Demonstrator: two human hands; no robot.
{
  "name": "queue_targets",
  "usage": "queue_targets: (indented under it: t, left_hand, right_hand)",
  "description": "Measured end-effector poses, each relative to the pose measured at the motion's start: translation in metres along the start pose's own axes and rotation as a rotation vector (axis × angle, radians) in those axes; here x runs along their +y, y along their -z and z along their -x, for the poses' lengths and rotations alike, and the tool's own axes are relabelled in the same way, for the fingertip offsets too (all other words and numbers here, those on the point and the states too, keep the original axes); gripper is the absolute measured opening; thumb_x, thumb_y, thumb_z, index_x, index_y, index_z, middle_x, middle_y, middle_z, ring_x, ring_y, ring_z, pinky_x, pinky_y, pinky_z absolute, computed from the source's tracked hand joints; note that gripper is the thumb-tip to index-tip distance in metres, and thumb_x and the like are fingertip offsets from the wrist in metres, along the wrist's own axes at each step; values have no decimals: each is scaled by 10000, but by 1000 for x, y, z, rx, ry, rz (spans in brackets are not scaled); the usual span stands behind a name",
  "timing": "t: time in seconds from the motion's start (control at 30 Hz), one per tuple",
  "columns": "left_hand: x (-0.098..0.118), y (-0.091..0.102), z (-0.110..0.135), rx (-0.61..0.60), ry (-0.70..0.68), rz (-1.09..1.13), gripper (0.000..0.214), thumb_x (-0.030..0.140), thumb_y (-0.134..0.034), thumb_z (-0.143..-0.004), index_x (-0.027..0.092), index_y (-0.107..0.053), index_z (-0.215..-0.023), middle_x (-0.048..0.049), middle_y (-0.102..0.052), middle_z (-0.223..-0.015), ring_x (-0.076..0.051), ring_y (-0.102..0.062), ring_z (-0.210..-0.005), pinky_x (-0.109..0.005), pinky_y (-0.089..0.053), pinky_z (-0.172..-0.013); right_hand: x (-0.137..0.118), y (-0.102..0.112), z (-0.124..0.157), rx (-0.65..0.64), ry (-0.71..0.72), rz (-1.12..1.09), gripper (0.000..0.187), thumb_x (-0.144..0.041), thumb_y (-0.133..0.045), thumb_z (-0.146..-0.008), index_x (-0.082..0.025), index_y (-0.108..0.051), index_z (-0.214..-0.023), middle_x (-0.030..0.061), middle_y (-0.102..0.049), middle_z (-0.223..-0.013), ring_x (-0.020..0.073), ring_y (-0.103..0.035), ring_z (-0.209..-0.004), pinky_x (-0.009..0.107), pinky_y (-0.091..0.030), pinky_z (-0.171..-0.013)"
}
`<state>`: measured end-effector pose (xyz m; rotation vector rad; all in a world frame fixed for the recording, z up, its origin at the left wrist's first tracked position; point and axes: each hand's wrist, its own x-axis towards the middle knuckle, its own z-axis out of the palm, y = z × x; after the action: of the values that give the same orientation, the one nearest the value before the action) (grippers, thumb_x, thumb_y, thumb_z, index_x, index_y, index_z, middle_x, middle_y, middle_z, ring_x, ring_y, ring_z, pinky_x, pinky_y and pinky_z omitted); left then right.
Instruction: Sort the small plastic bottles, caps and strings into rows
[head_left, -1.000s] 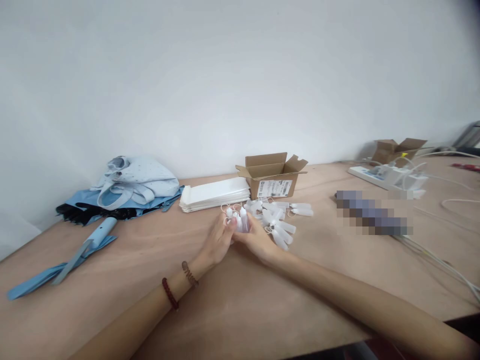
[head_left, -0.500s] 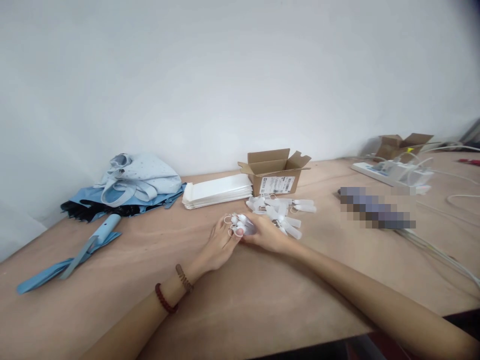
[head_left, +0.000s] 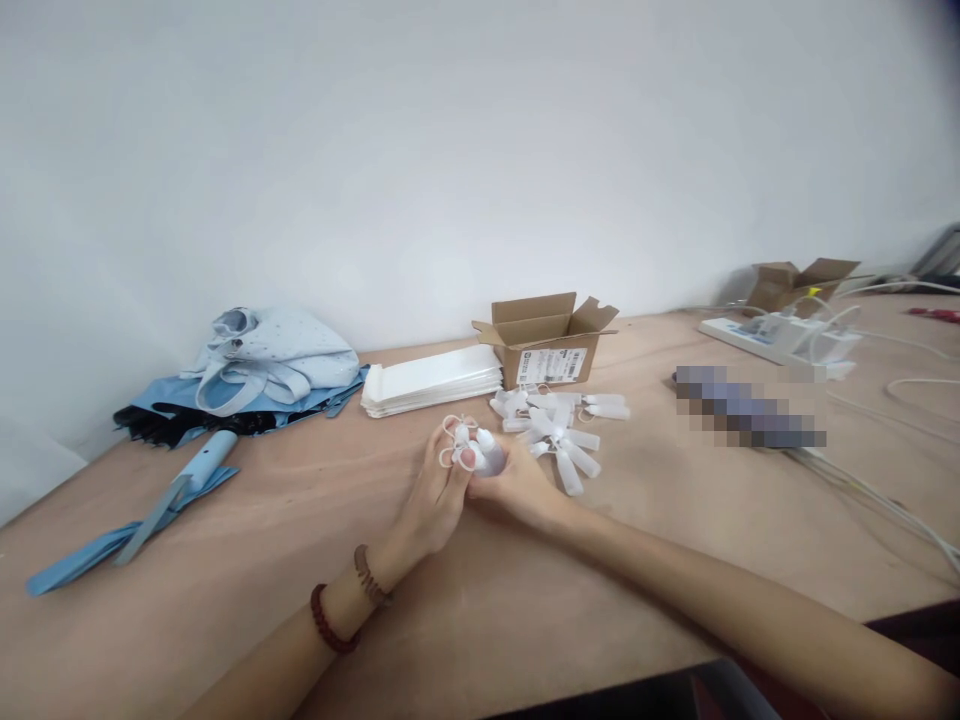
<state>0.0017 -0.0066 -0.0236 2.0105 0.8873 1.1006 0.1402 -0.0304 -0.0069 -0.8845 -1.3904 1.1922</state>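
Note:
Between both hands is a bunch of small translucent white plastic bottles (head_left: pixel 491 458), their tops upward and thin white loops sticking out. My left hand (head_left: pixel 439 495) is closed around the bunch from the left, its thumb against the tops. From the right, my right hand (head_left: pixel 521 488) wraps the same bunch; most of its fingers are hidden behind it. Just beyond my right hand, more of these white bottles (head_left: pixel 577 455) lie in a loose, fanned-out pile on the table.
An open cardboard box (head_left: pixel 551 350) stands behind the pile, beside a stack of white envelopes (head_left: pixel 435 382). A pale cloth bag (head_left: pixel 281 355) rests on a blue umbrella (head_left: pixel 169 400) at left. To the right are a pixelated object (head_left: pixel 750 408), a power strip (head_left: pixel 780 345) and cables.
Both hands have shifted slightly left with the bunch, whose tops now show more clearly. More of the loose pile shows beside my right hand, and the camera view has moved a little.

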Motion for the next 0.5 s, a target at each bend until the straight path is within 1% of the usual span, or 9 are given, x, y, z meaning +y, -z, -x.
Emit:
queue_targets:
  t: [0.07,0.13,0.23,0.3,0.37,0.43,0.5]
  left_hand:
    - [-2,0,1,-5,8,-2,477,476,-302,-948,198,-501,-1281,-88,-439,-1387,-226,-284,-1353,-370,-189,-1140]
    - [-7,0,-1,-12,46,15,473,470,-313,-945,202,-501,-1287,-77,-426,-1407,-219,-270,-1361,-367,-170,-1146]
    - [-18,0,-4,-25,164,88,491,468,-318,-939,195,-471,-1317,-83,-437,-1406,-218,-335,-1333,-373,-206,-1135]
    - [-24,0,-6,-32,225,130,493,462,-306,-939,194,-472,-1317,-84,-460,-1389,-216,-383,-1306,-373,-240,-1121]
    - [-27,0,-7,-27,228,124,476,442,-304,-939,201,-491,-1304,-74,-467,-1385,-210,-385,-1305,-366,-242,-1119]
    - [-26,1,-8,-29,191,84,451,416,-311,-937,209,-523,-1278,-61,-472,-1385,-205,-365,-1317,-354,-227,-1124]
    - [-23,3,-9,-39,146,30,417,403,-352,-925,221,-556,-1239,-48,-494,-1368,-207,-352,-1322,-349,-213,-1127]
  right_hand:
    - [3,-2,0,-17,-25,-69,254,-145,-670,-586,-187,-607,-829,-43,-594,-715,121,-518,-639,236,-420,-609]
    - [7,-2,-1,-30,-72,-97,264,-132,-669,-565,-190,-596,-812,-59,-570,-676,106,-494,-603,221,-401,-573]
    - [11,2,-4,-46,-138,-85,224,-155,-673,-568,-188,-590,-772,-59,-574,-647,113,-501,-595,228,-398,-565]
    - [13,5,-6,-44,-129,-47,175,-175,-677,-589,-188,-589,-740,-51,-578,-646,119,-505,-601,236,-393,-566]
    - [15,8,-8,-45,-91,-9,157,-172,-680,-593,-189,-584,-716,-48,-574,-651,121,-497,-605,240,-386,-567]
    - [17,11,-10,-48,-70,15,172,-151,-674,-580,-187,-584,-722,-47,-574,-666,123,-494,-619,243,-387,-578]
    - [18,16,-12,-35,-65,41,208,-136,-660,-574,-182,-597,-766,-47,-581,-690,124,-499,-639,243,-394,-601]
